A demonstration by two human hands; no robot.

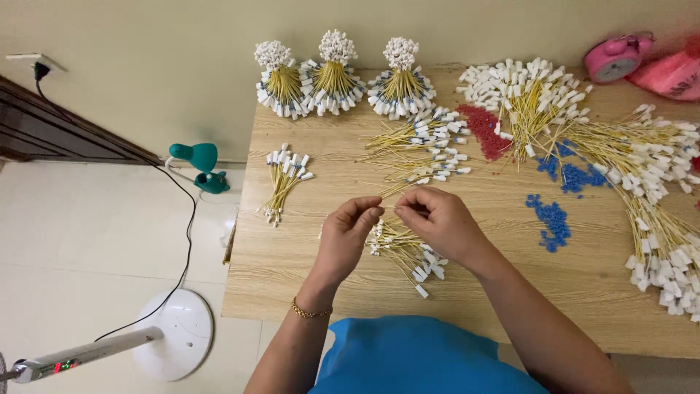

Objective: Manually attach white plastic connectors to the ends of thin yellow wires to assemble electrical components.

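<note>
A: Wooden table (306,284) stands against a pale wall; white fan base (175,332) on the tiled floor off its left edge. Largest lot?

B: Loose spread of yellow cords with white tags (642,168) along the right edge. Next, three tied upright bundles (332,76) at the far edge.

A: Smaller lots?

B: Flat heap (423,142) mid-table, small bunch (284,179) toward the left edge, worked pile (408,252) near the front edge, under the hands.

A: Beads?

B: Red patch (485,131) and blue patches (550,219), right of centre.

A: Hands?

B: Left hand (346,237) and right hand (441,222), fingertips pinched narrow, almost meeting, on a single yellow cord (388,191) above the worked pile.
</note>
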